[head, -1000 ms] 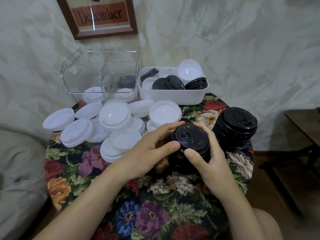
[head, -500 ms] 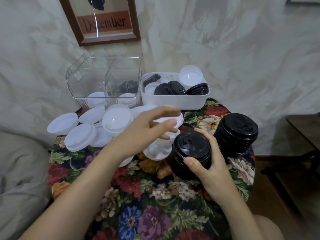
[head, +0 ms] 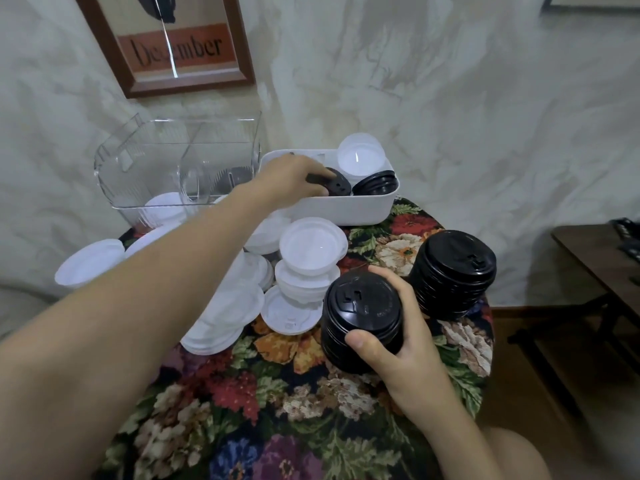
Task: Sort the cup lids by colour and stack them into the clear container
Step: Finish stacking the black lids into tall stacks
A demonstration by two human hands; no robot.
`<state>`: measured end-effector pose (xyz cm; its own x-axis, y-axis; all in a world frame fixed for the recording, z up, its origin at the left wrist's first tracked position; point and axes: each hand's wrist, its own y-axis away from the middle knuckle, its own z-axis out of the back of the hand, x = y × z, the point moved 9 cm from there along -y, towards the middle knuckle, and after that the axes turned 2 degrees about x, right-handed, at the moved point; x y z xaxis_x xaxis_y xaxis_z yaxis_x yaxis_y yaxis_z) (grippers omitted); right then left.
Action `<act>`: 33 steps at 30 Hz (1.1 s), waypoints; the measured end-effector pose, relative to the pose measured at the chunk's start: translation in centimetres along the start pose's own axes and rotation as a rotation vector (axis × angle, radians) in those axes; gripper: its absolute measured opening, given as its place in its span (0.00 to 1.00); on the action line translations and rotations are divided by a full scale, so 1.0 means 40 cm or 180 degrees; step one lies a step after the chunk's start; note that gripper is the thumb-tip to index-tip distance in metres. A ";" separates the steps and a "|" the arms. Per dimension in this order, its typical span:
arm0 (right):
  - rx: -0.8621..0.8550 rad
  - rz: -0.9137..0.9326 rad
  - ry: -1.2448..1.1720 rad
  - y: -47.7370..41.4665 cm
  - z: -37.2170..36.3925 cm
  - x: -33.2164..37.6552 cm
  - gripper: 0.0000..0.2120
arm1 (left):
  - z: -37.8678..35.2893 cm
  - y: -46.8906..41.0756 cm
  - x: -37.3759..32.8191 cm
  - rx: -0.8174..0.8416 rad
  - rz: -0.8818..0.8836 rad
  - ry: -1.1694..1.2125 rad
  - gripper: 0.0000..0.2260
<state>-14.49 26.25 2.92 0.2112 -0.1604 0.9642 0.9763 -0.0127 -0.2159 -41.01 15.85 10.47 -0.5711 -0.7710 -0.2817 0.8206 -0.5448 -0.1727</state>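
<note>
My left hand (head: 292, 181) reaches into the white bin (head: 346, 207) at the back and pinches a black lid (head: 337, 183) there. More black lids (head: 375, 183) and a white lid (head: 360, 159) lie in the same bin. My right hand (head: 398, 336) grips a stack of black lids (head: 362, 315) standing on the flowered table. A second black stack (head: 453, 271) stands just right of it, untouched. Several white lids (head: 311, 252) are piled on the table's middle and left. The clear container (head: 180, 161) stands at the back left with a few lids inside.
The small round table has a flowered cloth (head: 277, 393) and drops off on all sides. A framed picture (head: 173, 43) hangs on the wall behind. A dark wooden side table (head: 602, 265) stands to the right, and a grey cushion (head: 20, 306) lies at the left.
My left hand left the black stack, passed over the white lids and reached into the white bin, where it now pinches a black lid. My right hand kept hold of the stack.
</note>
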 end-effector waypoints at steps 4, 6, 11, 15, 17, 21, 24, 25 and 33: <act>-0.0006 -0.0004 0.0019 -0.001 0.004 -0.007 0.33 | 0.028 0.011 0.009 -0.0337 0.0002 0.0176 0.11; -0.0016 -0.0005 0.0014 -0.001 0.005 -0.008 0.33 | 0.045 0.031 0.009 -0.0563 0.0018 0.0115 0.09; -0.0027 -0.0001 0.0007 0.004 0.003 -0.007 0.34 | 0.044 0.059 0.008 -0.0593 -0.0050 0.0032 0.10; -0.0029 -0.0012 0.0032 0.004 0.003 -0.005 0.35 | 0.020 0.043 -0.006 -0.0152 -0.0194 -0.0124 0.17; -0.0026 -0.0017 0.0030 0.004 0.003 -0.006 0.34 | 0.014 0.035 -0.004 0.0000 -0.0146 -0.0137 0.17; -0.0027 -0.0009 0.0020 0.003 0.005 -0.008 0.34 | 0.022 0.038 0.005 -0.0243 -0.0108 0.0043 0.15; -0.0017 0.0009 -0.0001 0.001 0.005 -0.008 0.35 | 0.022 0.047 0.017 -0.0504 -0.0062 0.0228 0.14; -0.0012 0.0006 -0.0004 0.001 0.005 -0.009 0.35 | 0.025 0.050 0.019 -0.0593 -0.0034 0.0294 0.14; -0.0039 0.0043 -0.0024 0.001 0.004 -0.005 0.37 | 0.129 0.172 -0.054 -0.1433 -0.0102 0.1120 0.15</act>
<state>-14.48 26.43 2.75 0.2246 -0.1532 0.9623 0.9728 -0.0226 -0.2307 -34.23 12.07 14.76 -0.6180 -0.5583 -0.5535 0.7747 -0.3126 -0.5497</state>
